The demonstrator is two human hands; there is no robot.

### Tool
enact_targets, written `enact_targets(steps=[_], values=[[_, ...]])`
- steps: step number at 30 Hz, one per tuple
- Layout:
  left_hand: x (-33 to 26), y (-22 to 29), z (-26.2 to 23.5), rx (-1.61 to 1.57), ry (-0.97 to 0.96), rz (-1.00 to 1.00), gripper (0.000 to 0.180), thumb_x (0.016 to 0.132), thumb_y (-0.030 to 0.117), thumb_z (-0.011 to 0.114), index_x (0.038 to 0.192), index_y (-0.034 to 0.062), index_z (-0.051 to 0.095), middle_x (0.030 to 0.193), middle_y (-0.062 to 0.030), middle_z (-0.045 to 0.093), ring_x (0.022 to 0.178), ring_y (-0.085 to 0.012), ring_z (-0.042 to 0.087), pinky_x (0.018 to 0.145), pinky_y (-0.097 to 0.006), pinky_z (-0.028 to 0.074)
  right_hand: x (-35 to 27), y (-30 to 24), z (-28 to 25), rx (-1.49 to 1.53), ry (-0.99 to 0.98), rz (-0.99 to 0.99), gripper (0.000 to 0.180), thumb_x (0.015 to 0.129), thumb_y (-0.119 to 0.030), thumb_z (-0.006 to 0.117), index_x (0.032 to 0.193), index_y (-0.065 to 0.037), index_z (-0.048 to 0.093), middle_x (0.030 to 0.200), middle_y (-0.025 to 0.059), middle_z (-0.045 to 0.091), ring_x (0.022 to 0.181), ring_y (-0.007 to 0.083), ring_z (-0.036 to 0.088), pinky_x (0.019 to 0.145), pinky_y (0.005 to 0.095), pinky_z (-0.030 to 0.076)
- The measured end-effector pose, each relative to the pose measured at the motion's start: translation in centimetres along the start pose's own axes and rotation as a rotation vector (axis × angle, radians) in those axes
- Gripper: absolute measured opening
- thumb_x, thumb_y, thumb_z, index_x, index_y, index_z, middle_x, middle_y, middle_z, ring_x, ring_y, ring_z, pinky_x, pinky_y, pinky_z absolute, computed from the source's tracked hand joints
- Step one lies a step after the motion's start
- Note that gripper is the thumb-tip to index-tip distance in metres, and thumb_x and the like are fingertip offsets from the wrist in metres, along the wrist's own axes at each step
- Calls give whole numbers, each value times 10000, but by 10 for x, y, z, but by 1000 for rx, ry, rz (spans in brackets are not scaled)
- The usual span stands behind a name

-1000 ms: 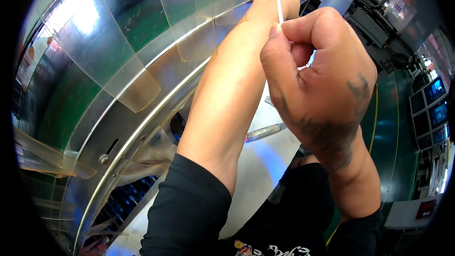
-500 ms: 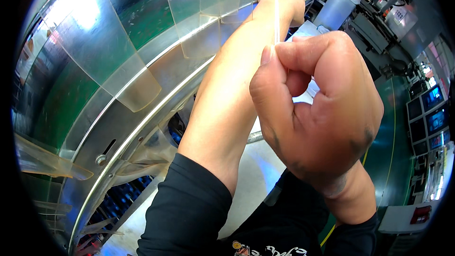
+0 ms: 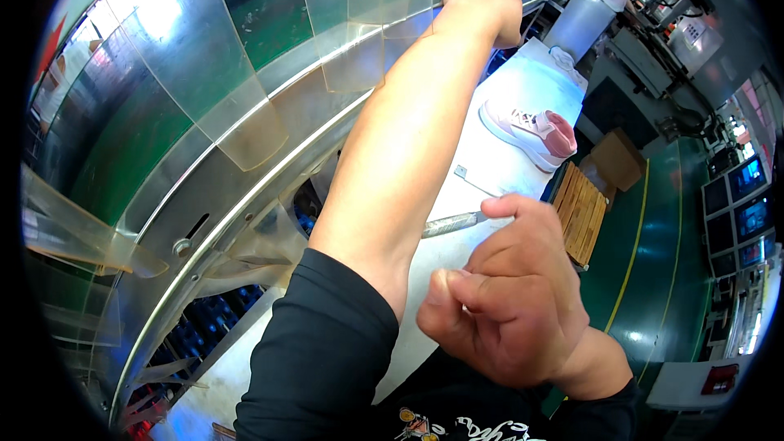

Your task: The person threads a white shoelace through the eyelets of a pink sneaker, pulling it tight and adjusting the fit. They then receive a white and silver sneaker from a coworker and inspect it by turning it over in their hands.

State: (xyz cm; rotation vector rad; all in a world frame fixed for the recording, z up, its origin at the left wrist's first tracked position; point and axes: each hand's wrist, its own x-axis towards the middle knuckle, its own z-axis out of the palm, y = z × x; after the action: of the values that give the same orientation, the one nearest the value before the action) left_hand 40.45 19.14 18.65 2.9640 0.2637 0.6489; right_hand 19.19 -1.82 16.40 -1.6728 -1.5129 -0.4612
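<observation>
Right hand (image 3: 510, 302), low and right of centre, is nearly closed, thumb brought against a curled finger; whether anything fine is pinched cannot be told. Left hand (image 3: 487, 6) is stretched to the upper centre; its grip cannot be told. White-and-pink shoe (image 3: 531, 131) is stood sole-down on the pale table (image 3: 490, 159), right of centre, presumably for stability; the slim tool (image 3: 452, 224) is laid nearer, probably for easy reach

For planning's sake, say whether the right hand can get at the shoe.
Probably yes: the left forearm lies off to the side, and nothing tall shows between the right hand and the shoe.
</observation>
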Motion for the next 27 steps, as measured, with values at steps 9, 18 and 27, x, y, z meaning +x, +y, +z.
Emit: enact_targets(steps=[9, 18, 27], values=[[-21, 3, 12, 186, 149, 151, 408, 831, 295, 706, 1174, 78, 745, 1350, -263, 627, 1266, -404, 638, 1065, -476, 535, -180, 75, -36, -182, -82, 223, 203, 750, 11, 782, 788, -67, 598, 677, 42, 464, 652, 284, 542, 726, 429, 540], [-171, 61, 98, -120, 42, 40, 577, 858, 352, 783, 1276, -1, 601, 1420, -322, 527, 1305, -504, 540, 1089, -554, 474, -459, 167, 1, -100, -595, 988, 211, 861, -308, 726, 873, -106, 666, 827, 108, 714, 787, 341, 731, 708, 471, 571], [-343, 155, 153, -171, -110, -266, 608, 943, 514, 691, 1323, 42, 650, 1539, -246, 468, 1534, -449, 327, 1280, -596, 187, -440, 172, 1, -4, -1228, 742, 473, 1009, -437, 529, 1262, -69, 685, 1287, 169, 715, 1213, 354, 688, 1023, 468, 557]])
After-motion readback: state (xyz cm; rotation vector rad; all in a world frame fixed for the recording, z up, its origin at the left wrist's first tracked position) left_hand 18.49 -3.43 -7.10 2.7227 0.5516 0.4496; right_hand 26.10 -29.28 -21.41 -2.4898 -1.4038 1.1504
